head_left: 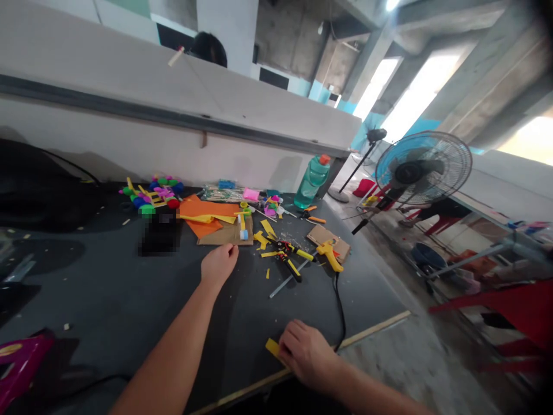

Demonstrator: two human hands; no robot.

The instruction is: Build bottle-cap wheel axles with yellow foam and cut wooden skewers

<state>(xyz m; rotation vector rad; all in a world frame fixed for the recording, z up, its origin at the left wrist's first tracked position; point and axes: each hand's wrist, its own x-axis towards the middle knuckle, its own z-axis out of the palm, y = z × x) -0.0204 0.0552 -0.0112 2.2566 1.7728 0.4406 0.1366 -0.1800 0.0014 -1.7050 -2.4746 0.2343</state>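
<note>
In the head view, the yellow strip (272, 347) is gripped by the right hand's (307, 354) closed fingers, its long axis running out leftward, while the left hand (219, 264), farther off, is held by the cardboard (220, 235), its fingers' state unclear.

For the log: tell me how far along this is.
Already cut: yellow strips lie near the pliers. In hand: the right hand presses a yellow piece at the bench edge. Remaining: the orange sheet and glue gun lie untouched, the left hand beside the cardboard.
</note>
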